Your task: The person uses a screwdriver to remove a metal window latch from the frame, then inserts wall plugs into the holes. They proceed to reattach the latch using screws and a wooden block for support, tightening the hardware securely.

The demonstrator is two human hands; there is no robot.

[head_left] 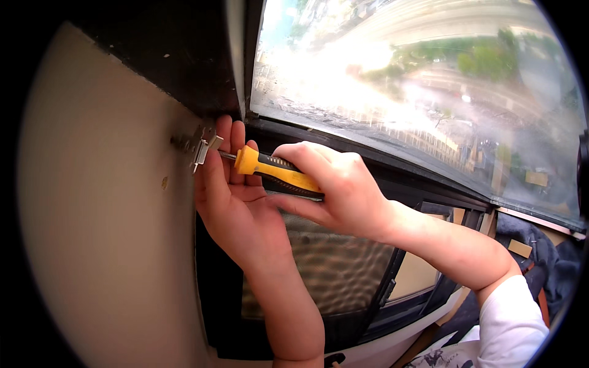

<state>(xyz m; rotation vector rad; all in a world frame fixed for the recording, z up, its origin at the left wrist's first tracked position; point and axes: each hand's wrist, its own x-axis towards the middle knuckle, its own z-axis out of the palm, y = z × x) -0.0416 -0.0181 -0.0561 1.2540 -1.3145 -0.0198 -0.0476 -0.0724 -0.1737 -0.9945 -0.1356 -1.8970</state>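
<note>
Right hand (334,184) is wrapped around the yellow-and-black handle of a screwdriver (276,172), shaft pointing left into a small metal bracket (199,147) on the beige wall panel (104,214), right at the panel's edge beside the dark window frame (380,165). Left hand (230,196) is open, not gripping anything: fingers stretched up behind the shaft, fingertips at the bracket, palm cupped under the tool, so it's working as a guide. Can't see the tip or the screw head, the bracket and fingers hide them. To do this well, I'd say: keep the shaft square to the panel, push in along its axis before turning, and let the left fingers only steady the shaft, clear of the tip in case it slips. The grip is fairly far down the handle, so watch for wobble; short wrist turns would likely hold the bit in better than big sweeps. A small brass-coloured spot (164,182) sits lower on the panel, maybe another fixing, can't tell. Window glass (429,80) is just above, so a slip upward is worth avoiding.
</note>
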